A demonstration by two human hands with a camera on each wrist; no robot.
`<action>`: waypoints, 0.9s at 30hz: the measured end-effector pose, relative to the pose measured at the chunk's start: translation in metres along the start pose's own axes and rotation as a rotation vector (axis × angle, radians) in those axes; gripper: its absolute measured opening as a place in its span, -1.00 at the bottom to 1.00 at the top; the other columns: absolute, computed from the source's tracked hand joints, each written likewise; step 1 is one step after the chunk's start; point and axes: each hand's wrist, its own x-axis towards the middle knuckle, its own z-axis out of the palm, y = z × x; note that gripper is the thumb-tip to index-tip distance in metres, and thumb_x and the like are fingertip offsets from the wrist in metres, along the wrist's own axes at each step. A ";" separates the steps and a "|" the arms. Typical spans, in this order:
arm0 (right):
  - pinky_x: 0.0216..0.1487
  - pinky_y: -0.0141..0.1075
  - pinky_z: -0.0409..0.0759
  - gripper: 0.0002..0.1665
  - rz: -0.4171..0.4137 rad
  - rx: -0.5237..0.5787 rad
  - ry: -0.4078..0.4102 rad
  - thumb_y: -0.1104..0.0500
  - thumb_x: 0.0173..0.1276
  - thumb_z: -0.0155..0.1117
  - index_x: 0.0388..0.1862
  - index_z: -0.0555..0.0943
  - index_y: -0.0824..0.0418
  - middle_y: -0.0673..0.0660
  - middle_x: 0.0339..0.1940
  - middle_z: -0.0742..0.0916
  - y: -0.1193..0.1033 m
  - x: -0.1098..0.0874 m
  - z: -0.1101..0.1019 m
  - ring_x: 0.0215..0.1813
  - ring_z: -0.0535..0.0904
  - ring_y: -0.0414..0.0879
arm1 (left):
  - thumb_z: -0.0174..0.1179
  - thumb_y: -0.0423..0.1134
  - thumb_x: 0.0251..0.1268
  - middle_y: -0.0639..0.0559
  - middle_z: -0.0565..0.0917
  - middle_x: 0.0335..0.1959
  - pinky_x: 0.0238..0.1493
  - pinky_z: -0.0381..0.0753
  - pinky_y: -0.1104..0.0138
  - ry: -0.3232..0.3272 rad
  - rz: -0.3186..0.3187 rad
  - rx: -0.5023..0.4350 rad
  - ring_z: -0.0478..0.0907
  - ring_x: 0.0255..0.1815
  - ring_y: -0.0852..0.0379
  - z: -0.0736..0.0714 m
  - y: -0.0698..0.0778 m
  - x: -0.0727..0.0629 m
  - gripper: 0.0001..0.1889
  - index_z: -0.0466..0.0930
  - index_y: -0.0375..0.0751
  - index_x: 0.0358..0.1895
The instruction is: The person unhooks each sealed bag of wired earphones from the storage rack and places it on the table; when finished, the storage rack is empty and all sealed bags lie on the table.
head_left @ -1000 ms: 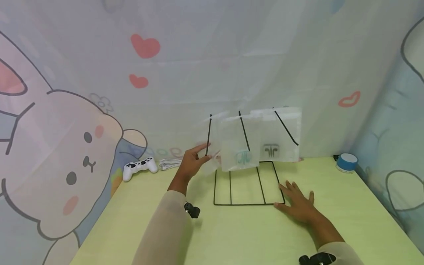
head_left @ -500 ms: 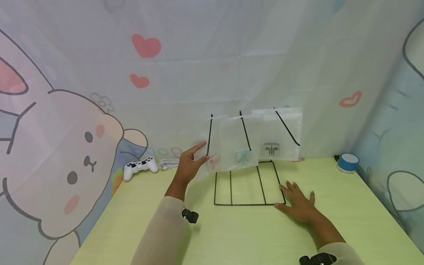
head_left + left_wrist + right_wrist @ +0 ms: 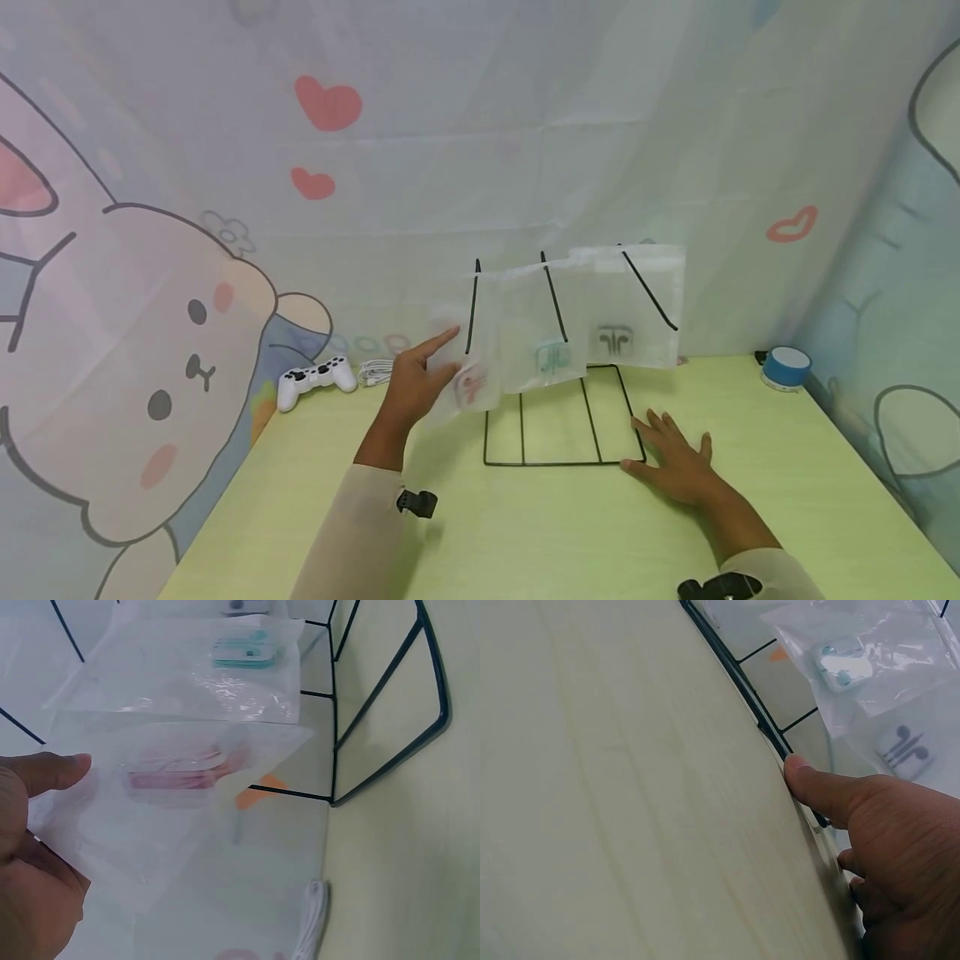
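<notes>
A black wire rack [image 3: 562, 463] stands on the table with three prongs sticking up and forward. Clear plastic bags hang on them: the left bag [image 3: 480, 379] holds red earphones, the middle bag [image 3: 525, 333] teal ones, the right bag [image 3: 645, 283] dark ones. Beside the left bag is my left hand [image 3: 416, 379], thumb and index finger extended and apart. In the left wrist view the thumb [image 3: 64, 772] lies against or very near the bag's film. My right hand [image 3: 675, 462] rests at the rack's front right corner, fingers spread, its thumb [image 3: 817, 784] touching the frame.
A white game controller [image 3: 317, 382] and a coiled white cable [image 3: 377, 372] lie at the table's back left. At the back right sits a blue-and-white round object [image 3: 785, 367]. A printed cloth hangs close behind the rack.
My left hand has moved left and slightly down, away from the left prong. The left bag hangs lower and its red earphones show more clearly. The right hand has stayed put.
</notes>
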 end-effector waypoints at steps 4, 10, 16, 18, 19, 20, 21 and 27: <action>0.43 0.78 -0.46 0.03 -0.004 -0.004 0.002 -0.30 0.52 0.37 0.74 0.32 0.22 0.47 0.80 0.18 0.001 0.000 0.000 0.78 -0.05 0.55 | 0.37 -0.35 0.48 -0.03 0.68 0.48 -0.43 0.41 0.37 -0.017 0.024 0.042 0.11 -0.67 0.35 -0.008 0.009 -0.006 -0.38 0.60 0.25 0.52; 0.43 0.78 -0.48 0.04 0.000 -0.001 0.000 -0.30 0.52 0.37 0.74 0.31 0.23 0.47 0.80 0.17 0.001 0.000 0.000 0.78 -0.07 0.56 | 0.38 -0.39 0.47 -0.29 0.83 0.05 -0.59 0.28 0.36 -0.021 0.061 0.079 -0.01 -0.74 0.27 -0.016 0.021 -0.014 -0.37 0.60 0.15 0.54; 0.42 0.79 -0.46 0.04 0.009 -0.007 -0.005 -0.31 0.52 0.36 0.74 0.31 0.22 0.47 0.80 0.17 0.002 0.001 0.001 0.78 -0.06 0.56 | 0.39 -0.42 0.43 -0.29 0.79 -0.34 -0.53 0.33 0.38 0.001 0.085 0.098 0.03 -0.73 0.29 -0.018 0.026 -0.022 -0.38 0.62 0.08 0.51; 0.42 0.79 -0.44 0.04 0.010 -0.014 -0.006 -0.32 0.52 0.36 0.75 0.31 0.22 0.47 0.80 0.17 0.002 0.001 0.001 0.78 -0.05 0.55 | 0.39 -0.40 0.44 -0.25 0.68 -0.54 -0.55 0.30 0.39 0.002 0.080 0.102 0.01 -0.74 0.31 -0.019 0.027 -0.026 -0.38 0.63 0.12 0.51; 0.42 0.79 -0.44 0.04 0.011 -0.014 -0.007 -0.32 0.52 0.36 0.75 0.31 0.21 0.47 0.80 0.17 0.002 0.001 0.001 0.78 -0.05 0.55 | 0.38 -0.40 0.44 -0.23 0.67 -0.53 -0.57 0.28 0.39 0.001 0.075 0.095 0.00 -0.74 0.31 -0.020 0.027 -0.027 -0.38 0.63 0.13 0.51; 0.42 0.79 -0.44 0.04 0.010 -0.014 -0.006 -0.32 0.52 0.36 0.75 0.31 0.21 0.47 0.80 0.17 0.001 0.001 0.001 0.78 -0.05 0.55 | 0.38 -0.40 0.44 -0.21 0.57 -0.62 -0.60 0.26 0.38 -0.001 0.070 0.093 -0.02 -0.74 0.32 -0.020 0.027 -0.029 -0.38 0.63 0.14 0.51; 0.43 0.79 -0.45 0.04 0.011 -0.014 -0.007 -0.31 0.53 0.35 0.75 0.30 0.21 0.47 0.80 0.17 0.001 0.001 0.001 0.79 -0.05 0.55 | 0.37 -0.40 0.44 -0.23 0.66 -0.54 -0.60 0.25 0.38 0.000 0.067 0.089 -0.03 -0.74 0.32 -0.021 0.027 -0.031 -0.38 0.63 0.15 0.51; 0.43 0.78 -0.46 0.04 0.009 -0.012 -0.007 -0.32 0.53 0.35 0.75 0.30 0.20 0.46 0.80 0.16 0.002 0.001 0.001 0.79 -0.06 0.55 | 0.35 -0.44 0.43 -0.04 0.67 0.48 -0.40 0.40 0.37 0.014 0.077 0.061 -0.02 -0.72 0.36 -0.019 0.023 -0.040 -0.39 0.65 0.12 0.49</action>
